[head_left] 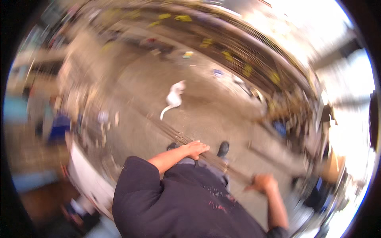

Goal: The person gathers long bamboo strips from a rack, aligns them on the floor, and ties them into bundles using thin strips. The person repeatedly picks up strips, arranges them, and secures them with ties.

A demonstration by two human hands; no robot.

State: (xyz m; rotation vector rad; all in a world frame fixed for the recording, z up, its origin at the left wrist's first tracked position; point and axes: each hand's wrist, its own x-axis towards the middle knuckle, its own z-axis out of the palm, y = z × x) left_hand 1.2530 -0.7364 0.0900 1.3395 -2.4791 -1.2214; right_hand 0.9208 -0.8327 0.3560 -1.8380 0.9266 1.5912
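A bundle of long, thin brownish rods [220,162] runs slantwise across the front of my body, from the upper left down to the lower right. Over the middle of the bundle lies my left hand [196,149], its fingers closed across the rods and its thumb on the near side. My right hand [265,183] grips the bundle's lower right end. Motion blur hides whether the rods are metal or wood, and how many there are. Both forearms are bare below dark sleeves.
A white cat [174,96] is on the brown floor [214,109] ahead of my feet. Racks of long stock [254,47] with yellow marks curve along the far side. Clutter with a blue container [59,127] and a white panel [88,174] stands at left. More piled material [291,111] lies at right.
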